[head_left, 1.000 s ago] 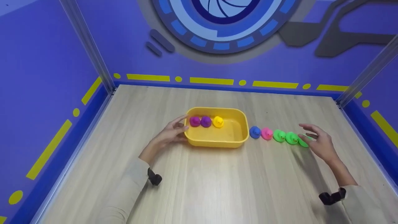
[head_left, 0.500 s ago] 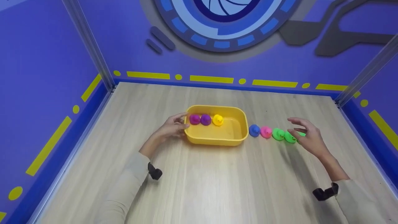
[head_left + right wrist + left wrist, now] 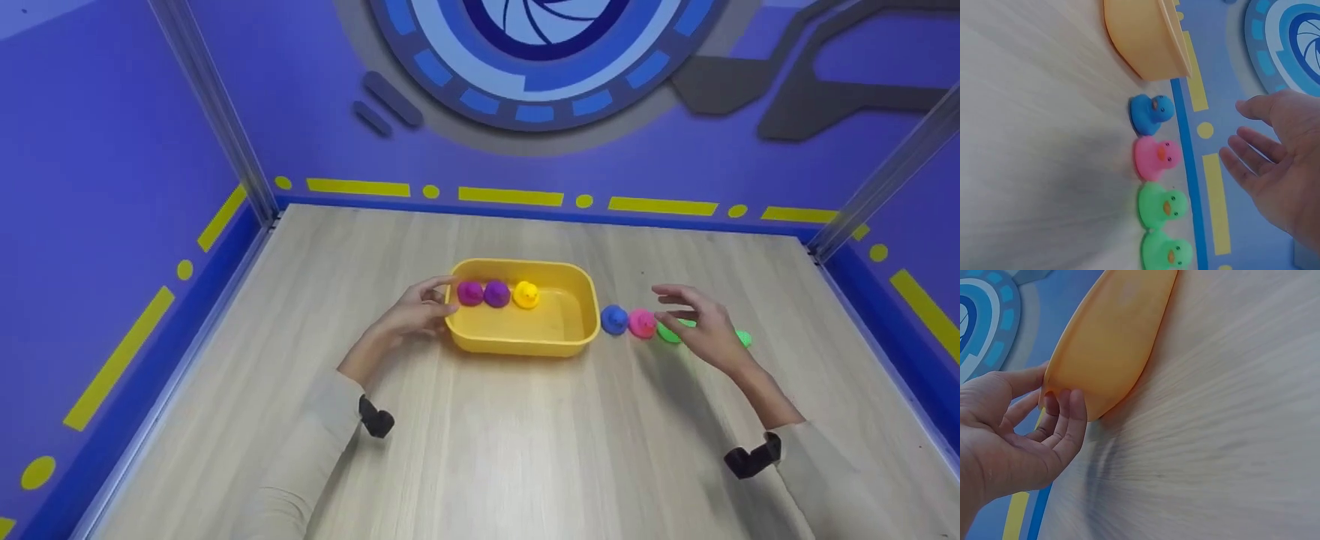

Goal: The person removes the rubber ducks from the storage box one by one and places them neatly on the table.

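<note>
Blue back wall [image 3: 300, 112] behind lt. wood table [image 3: 480, 427]. Yellow tub [image 3: 521, 349] approx. mid-table. L hand [image 3: 412, 309] grips tub's L end, thumb at rim, fingers curled vs. outer wall. R hand [image 3: 701, 326] well apart, raised over green ducks [image 3: 1161, 204], thumb & fingers parted, partly blocking them in head view. Blue duck [image 3: 614, 320] just R of tub, then pink duck [image 3: 643, 324], then greens, in row. Magenta duck [image 3: 470, 293], purple duck [image 3: 496, 294], yellow duck [image 3: 526, 295] inside tub.
</note>
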Demonstrator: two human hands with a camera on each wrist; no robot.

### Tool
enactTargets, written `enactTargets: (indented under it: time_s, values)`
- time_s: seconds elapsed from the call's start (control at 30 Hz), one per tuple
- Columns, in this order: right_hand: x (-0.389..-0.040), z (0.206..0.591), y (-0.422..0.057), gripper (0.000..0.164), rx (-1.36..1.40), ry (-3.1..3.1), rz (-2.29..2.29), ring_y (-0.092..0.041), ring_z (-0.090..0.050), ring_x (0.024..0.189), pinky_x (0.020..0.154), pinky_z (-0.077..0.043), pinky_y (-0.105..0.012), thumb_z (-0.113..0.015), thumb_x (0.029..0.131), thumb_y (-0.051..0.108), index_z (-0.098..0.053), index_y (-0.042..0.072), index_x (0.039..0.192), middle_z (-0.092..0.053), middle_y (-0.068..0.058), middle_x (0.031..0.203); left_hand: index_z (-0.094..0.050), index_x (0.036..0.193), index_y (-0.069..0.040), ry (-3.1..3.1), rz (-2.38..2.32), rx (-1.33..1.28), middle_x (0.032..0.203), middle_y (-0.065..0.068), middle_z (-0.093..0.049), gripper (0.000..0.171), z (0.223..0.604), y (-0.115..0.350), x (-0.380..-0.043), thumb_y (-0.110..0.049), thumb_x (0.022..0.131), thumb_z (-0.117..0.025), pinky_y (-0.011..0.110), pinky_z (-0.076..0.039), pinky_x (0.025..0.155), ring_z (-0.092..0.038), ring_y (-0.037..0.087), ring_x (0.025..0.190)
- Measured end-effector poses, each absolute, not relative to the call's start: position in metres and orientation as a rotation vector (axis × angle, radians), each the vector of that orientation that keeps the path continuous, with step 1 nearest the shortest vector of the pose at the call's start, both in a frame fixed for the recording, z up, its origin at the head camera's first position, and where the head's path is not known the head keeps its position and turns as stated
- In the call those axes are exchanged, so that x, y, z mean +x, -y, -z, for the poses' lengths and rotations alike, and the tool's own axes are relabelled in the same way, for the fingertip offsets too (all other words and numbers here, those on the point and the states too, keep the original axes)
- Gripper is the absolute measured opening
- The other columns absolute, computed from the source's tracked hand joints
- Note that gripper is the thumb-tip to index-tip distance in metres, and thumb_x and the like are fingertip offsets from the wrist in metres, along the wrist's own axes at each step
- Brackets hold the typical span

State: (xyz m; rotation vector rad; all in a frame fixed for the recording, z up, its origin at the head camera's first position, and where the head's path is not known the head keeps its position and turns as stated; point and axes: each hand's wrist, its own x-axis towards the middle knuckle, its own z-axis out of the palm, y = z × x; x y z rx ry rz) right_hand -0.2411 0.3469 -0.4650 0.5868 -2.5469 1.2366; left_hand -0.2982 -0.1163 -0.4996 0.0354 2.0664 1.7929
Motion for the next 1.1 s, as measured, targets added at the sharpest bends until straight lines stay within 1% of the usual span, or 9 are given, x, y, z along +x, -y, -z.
enactTargets:
  time_s: [0.1,0.27,0.33,0.47,0.53,0.63,0.77,0.97,1.1]
  values:
    - [-0.243,0.468,-0.337,0.041,0.581,2.547,-1.292,0.003,-0.062,0.115,0.09,-0.051,-0.005,-0.07,0.093,-0.004,-0.061,-0.003,0.133,-0.064,-0.024,0.131,-0.051,0.15,-0.024,-2.063,-1.793,0.02,0.113,0.007,-0.049,0.058,0.501,0.116,-0.297,-0.013,0.096,-0.07,0.031,-0.058,0.076,-0.06,0.016,0.082]
    - [-0.251,0.471,-0.318,0.041,0.553,2.574,-1.326,-0.033,-0.065,0.12,0.092,-0.051,-0.005,-0.068,0.095,-0.003,-0.059,-0.005,0.135,-0.064,-0.025,0.134,-0.049,0.152,-0.029,-2.042,-1.815,0.005,0.114,0.007,-0.049,0.061,0.498,0.114,-0.296,-0.013,0.097,-0.07,0.03,-0.056,0.073,-0.058,0.016,0.08]
    - [-0.255,0.472,-0.309,0.04,0.562,2.556,-1.366,-0.037,-0.065,0.119,0.092,-0.052,-0.007,-0.068,0.094,-0.004,-0.06,-0.007,0.134,-0.064,-0.026,0.133,-0.046,0.153,-0.029,-2.034,-1.826,0.008,0.114,0.007,-0.05,0.063,0.498,0.114,-0.296,-0.014,0.097,-0.07,0.029,-0.056,0.071,-0.057,0.016,0.078]
    - [-0.264,0.471,-0.293,0.037,0.604,2.542,-1.441,-0.036,-0.065,0.12,0.093,-0.053,-0.009,-0.068,0.095,-0.002,-0.061,-0.007,0.132,-0.064,-0.027,0.133,-0.044,0.155,-0.03,-2.026,-1.835,0.018,0.114,0.007,-0.051,0.065,0.498,0.115,-0.295,-0.014,0.097,-0.07,0.029,-0.055,0.068,-0.057,0.017,0.075]
    - [-0.269,0.468,-0.285,0.037,0.607,2.59,-1.452,-0.038,-0.064,0.123,0.096,-0.055,-0.015,-0.067,0.097,0.003,-0.06,-0.006,0.133,-0.063,-0.026,0.135,-0.044,0.155,-0.029,-2.024,-1.837,0.021,0.113,0.007,-0.051,0.065,0.499,0.115,-0.294,-0.013,0.098,-0.069,0.028,-0.055,0.068,-0.057,0.017,0.075]
    - [-0.279,0.465,-0.274,0.041,0.603,2.693,-1.461,-0.038,-0.062,0.125,0.103,-0.056,-0.03,-0.066,0.1,0.009,-0.057,-0.004,0.138,-0.061,-0.026,0.137,-0.042,0.156,-0.028,-2.031,-1.831,0.029,0.113,0.006,-0.05,0.065,0.5,0.116,-0.294,-0.013,0.098,-0.069,0.028,-0.055,0.067,-0.057,0.017,0.075]
    - [-0.291,0.461,-0.259,0.045,0.596,2.82,-1.513,-0.038,-0.06,0.128,0.109,-0.052,-0.049,-0.062,0.103,0.012,-0.052,-0.003,0.143,-0.058,-0.027,0.14,-0.041,0.157,-0.027,-2.066,-1.806,0.052,0.113,0.005,-0.048,0.066,0.5,0.117,-0.294,-0.013,0.098,-0.068,0.028,-0.056,0.068,-0.058,0.016,0.077]
    - [-0.307,0.458,-0.23,0.046,0.663,2.959,-1.469,-0.037,-0.058,0.129,0.112,-0.049,-0.053,-0.061,0.103,0.017,-0.051,-0.001,0.145,-0.056,-0.025,0.143,-0.043,0.155,-0.029,-2.08,-1.787,0.032,0.114,0.006,-0.049,0.065,0.502,0.118,-0.293,-0.015,0.098,-0.069,0.031,-0.059,0.072,-0.06,0.017,0.08]
    - [-0.318,0.461,-0.22,0.045,0.813,2.994,-1.38,-0.044,-0.057,0.128,0.11,-0.049,-0.056,-0.062,0.102,0.008,-0.051,-0.007,0.143,-0.055,-0.03,0.142,-0.043,0.156,-0.029,-2.064,-1.793,0.042,0.114,0.007,-0.049,0.065,0.501,0.116,-0.293,-0.016,0.098,-0.07,0.032,-0.06,0.073,-0.06,0.018,0.079]
